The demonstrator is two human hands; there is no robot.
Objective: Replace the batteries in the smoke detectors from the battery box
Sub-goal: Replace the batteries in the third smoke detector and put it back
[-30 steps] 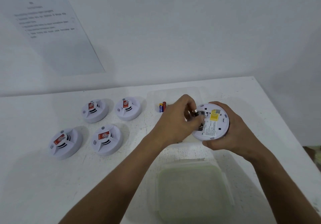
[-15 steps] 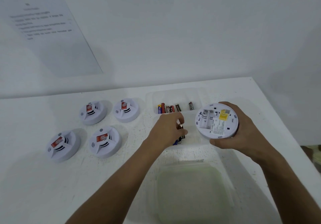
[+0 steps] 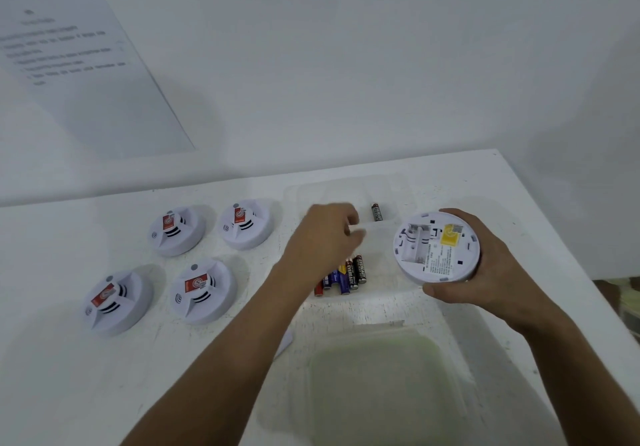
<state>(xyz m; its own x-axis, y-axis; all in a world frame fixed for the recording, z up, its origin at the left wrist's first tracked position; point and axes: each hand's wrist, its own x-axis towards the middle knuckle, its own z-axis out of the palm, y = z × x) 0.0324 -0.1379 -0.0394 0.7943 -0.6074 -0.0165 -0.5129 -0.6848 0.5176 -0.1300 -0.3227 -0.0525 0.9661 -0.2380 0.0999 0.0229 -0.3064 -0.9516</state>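
My right hand grips a white smoke detector turned back-up, and its battery bay looks empty. My left hand hovers with curled fingers over the far compartment of the clear battery box; whatever lies under the fingers is hidden. One black battery lies in that far compartment beside the hand. Several batteries lie in the near compartment, partly behind my wrist.
Four more smoke detectors lie face-up on the left. The box lid lies near me. A small white piece sits beside my forearm. The table edge runs along the right.
My left hand left the detector, went down to the near compartment, then moved up over the far one. My right hand shifted the detector slightly right; its battery bay now shows empty.
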